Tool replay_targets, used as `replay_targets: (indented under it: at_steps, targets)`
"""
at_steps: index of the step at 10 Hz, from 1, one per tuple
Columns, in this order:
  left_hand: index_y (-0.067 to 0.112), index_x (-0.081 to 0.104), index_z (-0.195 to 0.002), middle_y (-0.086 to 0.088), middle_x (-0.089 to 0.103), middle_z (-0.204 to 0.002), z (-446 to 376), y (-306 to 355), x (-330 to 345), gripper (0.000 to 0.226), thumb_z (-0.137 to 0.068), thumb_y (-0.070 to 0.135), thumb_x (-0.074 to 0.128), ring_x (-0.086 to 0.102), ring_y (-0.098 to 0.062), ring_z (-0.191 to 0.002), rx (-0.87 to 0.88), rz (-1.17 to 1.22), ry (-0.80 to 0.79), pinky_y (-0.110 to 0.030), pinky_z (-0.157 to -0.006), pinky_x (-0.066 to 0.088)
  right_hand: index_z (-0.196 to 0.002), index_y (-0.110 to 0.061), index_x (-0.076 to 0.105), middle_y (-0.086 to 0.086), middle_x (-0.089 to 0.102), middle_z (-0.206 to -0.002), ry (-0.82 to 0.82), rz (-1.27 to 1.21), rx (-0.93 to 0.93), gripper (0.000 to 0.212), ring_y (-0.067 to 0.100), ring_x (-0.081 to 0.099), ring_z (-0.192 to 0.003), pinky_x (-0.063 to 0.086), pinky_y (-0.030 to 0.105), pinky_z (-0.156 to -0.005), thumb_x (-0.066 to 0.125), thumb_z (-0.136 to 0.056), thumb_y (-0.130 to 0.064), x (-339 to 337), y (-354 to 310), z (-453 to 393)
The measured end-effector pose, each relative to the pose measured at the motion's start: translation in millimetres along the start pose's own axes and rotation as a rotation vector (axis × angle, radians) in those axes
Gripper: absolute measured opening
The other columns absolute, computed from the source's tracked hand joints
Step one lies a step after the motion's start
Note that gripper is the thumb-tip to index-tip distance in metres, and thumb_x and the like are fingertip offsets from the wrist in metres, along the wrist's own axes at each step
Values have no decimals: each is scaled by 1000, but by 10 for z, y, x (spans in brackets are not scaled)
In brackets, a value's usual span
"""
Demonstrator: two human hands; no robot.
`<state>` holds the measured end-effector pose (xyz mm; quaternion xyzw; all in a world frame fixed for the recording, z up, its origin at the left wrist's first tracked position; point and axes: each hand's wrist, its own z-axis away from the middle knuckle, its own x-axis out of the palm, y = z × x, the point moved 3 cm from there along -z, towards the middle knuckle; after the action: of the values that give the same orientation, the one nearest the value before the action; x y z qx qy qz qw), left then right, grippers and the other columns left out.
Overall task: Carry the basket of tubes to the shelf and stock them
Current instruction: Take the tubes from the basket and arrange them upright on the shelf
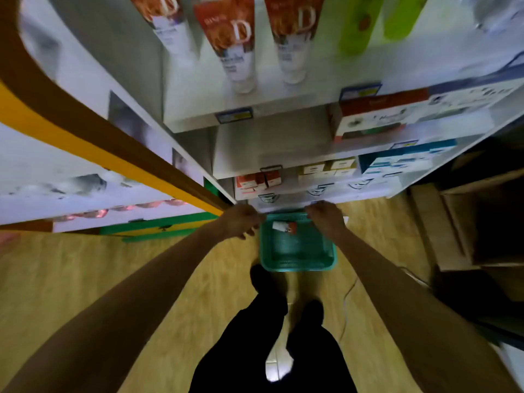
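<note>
A teal plastic basket (297, 265) sits low, just above or on the wooden floor, at the foot of the white shelf unit (255, 114). One white and red tube (284, 226) lies at its far end. My left hand (242, 221) grips the basket's far left corner. My right hand (326, 218) grips its far right corner. Both arms reach straight down. Three matching red and white tubes (238, 43) stand on an upper shelf, above my hands.
Green tubes (360, 24) stand to the right of the red ones. Boxed goods (397, 114) fill the lower shelves. A yellow and brown fixture (85, 143) runs along the left. Brown cartons (467, 222) are stacked on the right. My dark-trousered legs (272, 336) stand behind the basket.
</note>
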<state>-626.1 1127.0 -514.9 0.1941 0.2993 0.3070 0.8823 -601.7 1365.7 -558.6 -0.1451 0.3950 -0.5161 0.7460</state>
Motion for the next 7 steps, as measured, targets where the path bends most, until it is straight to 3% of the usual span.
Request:
replay_targets:
  at_steps: [1, 2, 3, 4, 5, 6, 7]
  targets:
    - [9, 67, -88, -5, 68, -77, -467, -414, 330, 18, -92, 26, 67, 64, -8, -58, -86, -48, -97, -21, -47, 46, -104, -4, 67, 13, 67, -101, -73, -25, 60, 29, 29, 63, -95, 48, 32, -77, 58, -95, -30, 320, 551, -301]
    - [23, 63, -83, 6, 68, -74, -1276, -962, 754, 12, -95, 23, 62, 63, 3, -59, -97, -133, -45, -20, -64, 53, -121, -5, 61, 6, 52, -100, -101, -107, 181, 35, 23, 53, -94, 38, 26, -82, 60, -96, -29, 782, 1313, -838]
    - [18, 66, -96, -5, 69, -93, -1839, -1335, 1039, 9, -94, 26, 61, 66, -15, -84, -128, -140, -11, -32, -81, 52, -113, -8, 63, 7, 56, -92, -62, -137, 218, 38, 20, 53, -83, 45, 36, -87, 62, -91, -39, 1165, 1808, -1299]
    - [14, 63, -94, -8, 66, -92, -2777, -1947, 1460, 11, -91, 24, 67, 66, -24, -89, -150, -68, 56, -35, -76, 52, -104, 2, 65, 20, 60, -92, -25, -175, 269, 42, 28, 56, -82, 41, 33, -71, 56, -92, -37, 1896, 2627, -2359]
    - [17, 56, -85, -3, 62, -86, -3420, -2367, 1774, 14, -91, 21, 68, 62, -20, -82, -200, 62, 75, -31, -70, 54, -104, -1, 64, 20, 61, -96, -38, -204, 238, 34, 28, 57, -79, 44, 31, -62, 53, -98, -33, 2244, 2929, -2815]
    - [13, 55, -100, -6, 59, -99, -4194, -2770, 2169, 13, -93, 14, 65, 58, -21, -93, -281, 250, 106, -24, -70, 51, -94, -16, 57, 10, 64, -95, -9, -269, 221, 25, 21, 57, -74, 53, 35, -70, 53, -98, -40, 2631, 3241, -3387]
    - [7, 51, -124, -8, 54, -113, -4620, -2943, 2391, 39, -92, 22, 66, 57, -25, -106, -283, 199, 79, -29, -81, 48, -107, -19, 60, 5, 66, -100, 47, -259, 183, 38, 23, 65, -80, 58, 46, -78, 57, -91, -53, 2786, 3510, -3663]
